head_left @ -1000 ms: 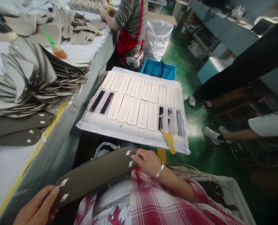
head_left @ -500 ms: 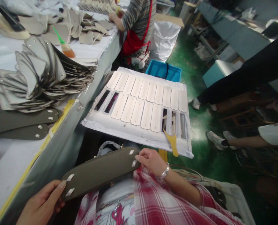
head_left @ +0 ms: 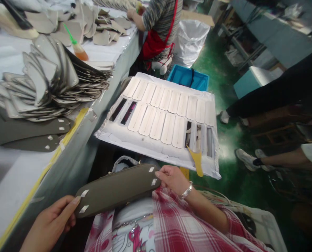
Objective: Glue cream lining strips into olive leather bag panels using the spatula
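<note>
Across my lap I hold a long olive-grey leather panel [head_left: 116,189] with small white tabs at both ends. My left hand [head_left: 50,224] grips its lower left end, and my right hand [head_left: 173,180], with a silver bangle, pinches the other end. Just beyond the panel lies a white-covered board [head_left: 158,140] carrying rows of cream strips [head_left: 166,115]. A yellow plastic scraper [head_left: 196,161] rests on that board near my right hand. To the left, a fanned stack of grey leather flaps [head_left: 48,80] and two more olive panels [head_left: 27,131] lie on the white table [head_left: 21,171].
A co-worker in a striped sleeve and red apron [head_left: 158,31] works at the table's far end, among loose beige leather pieces [head_left: 103,31] and a green-handled brush [head_left: 77,49]. A blue crate [head_left: 188,77] and white sack [head_left: 189,40] stand ahead. Other people's legs [head_left: 266,101] are at right.
The olive panel has swung from a steep tilt to nearly level, with my left hand rising toward the right. The whole scene has shifted right in view.
</note>
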A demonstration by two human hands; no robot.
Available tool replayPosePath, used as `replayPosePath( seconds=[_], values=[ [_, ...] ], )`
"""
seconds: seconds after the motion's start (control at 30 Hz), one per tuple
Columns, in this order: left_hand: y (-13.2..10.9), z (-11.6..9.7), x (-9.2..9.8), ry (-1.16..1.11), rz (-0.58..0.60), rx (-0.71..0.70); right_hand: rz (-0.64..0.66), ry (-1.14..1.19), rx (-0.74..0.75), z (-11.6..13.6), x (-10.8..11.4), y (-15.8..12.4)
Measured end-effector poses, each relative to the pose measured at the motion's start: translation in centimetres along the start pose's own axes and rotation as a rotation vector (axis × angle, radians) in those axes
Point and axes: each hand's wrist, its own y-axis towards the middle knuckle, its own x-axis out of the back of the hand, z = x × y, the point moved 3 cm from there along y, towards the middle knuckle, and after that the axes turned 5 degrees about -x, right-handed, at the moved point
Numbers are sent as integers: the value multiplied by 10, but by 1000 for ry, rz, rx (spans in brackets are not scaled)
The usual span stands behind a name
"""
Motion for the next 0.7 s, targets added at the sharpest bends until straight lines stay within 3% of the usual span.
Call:
replayPosePath(
  seconds=[0.07, 0.17, 0.33, 0.7],
  values=[
    [-4, -10, 2, -95, 60, -7, 6, -79, -21, 1, 0, -2],
    [-3, -20, 7, -152, 46, -38, 18, -161, -30, 3, 0, 2],
    [0, -13, 12, -257, -23, -55, 34, -203, -33, 7, -3, 8],
    [-2, -3, 16, -298, -16, -126, -20, -259, -17, 14, -13, -2]
  ],
)
